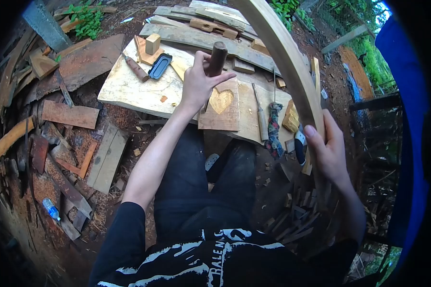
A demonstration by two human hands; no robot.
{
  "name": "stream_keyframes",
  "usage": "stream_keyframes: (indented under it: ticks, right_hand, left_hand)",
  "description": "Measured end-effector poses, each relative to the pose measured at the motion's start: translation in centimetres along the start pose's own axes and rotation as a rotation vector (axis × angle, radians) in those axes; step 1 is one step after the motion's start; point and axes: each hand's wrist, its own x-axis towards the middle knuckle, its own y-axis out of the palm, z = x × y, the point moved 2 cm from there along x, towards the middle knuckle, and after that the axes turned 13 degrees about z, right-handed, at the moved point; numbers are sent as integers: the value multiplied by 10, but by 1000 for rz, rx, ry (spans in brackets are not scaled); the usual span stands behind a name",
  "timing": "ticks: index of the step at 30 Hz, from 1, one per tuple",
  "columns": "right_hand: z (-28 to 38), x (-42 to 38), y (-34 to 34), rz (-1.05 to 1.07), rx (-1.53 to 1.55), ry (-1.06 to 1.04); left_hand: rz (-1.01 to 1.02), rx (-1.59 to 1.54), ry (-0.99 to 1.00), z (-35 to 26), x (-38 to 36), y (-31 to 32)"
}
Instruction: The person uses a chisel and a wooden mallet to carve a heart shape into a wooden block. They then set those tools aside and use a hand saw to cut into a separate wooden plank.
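My left hand (199, 85) is closed round a chisel (218, 56) with a thick dark wooden handle, held upright over a board (219, 123). The thumb points out to the right, and the hand mostly hides the blade. A pale heart-shaped recess (221, 100) is carved in the board, just right of the chisel. My right hand (328, 148) grips a long wooden bar (292, 57) low down. Raised close to the camera, the bar looks curved and runs past the top edge. Near it lie a wood-handled chisel (261, 117) and a tool with a cloth-wrapped handle (274, 126).
The pale slab bench (124, 93) also carries a wood-handled tool (136, 69), a dark blue case (160, 66) and a small wood block (153, 44). Planks (201, 36) lie behind. Scrap wood (71, 114) and a plastic bottle (51, 209) cover the left ground.
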Motion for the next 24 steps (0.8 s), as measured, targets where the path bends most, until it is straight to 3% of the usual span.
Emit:
stream_keyframes:
  ticks: [9,11,13,16,24]
  right_hand:
    - [4,38,-1,108,9,78]
    - [16,47,-1,68,43,4]
    - [23,54,-3,63,79,8]
    - [23,62,-8,108,5,-12]
    - [17,66,-4,144,29,-73]
  left_hand:
    - [-125,97,-103,0,-8,-6]
    - [-118,96,-136,-1,-10,-5]
    - [-143,82,-14,-1,-11,-4]
    - [-159,179,-1,1,-14,-5]
    - [-292,142,-121,0,-22,-4]
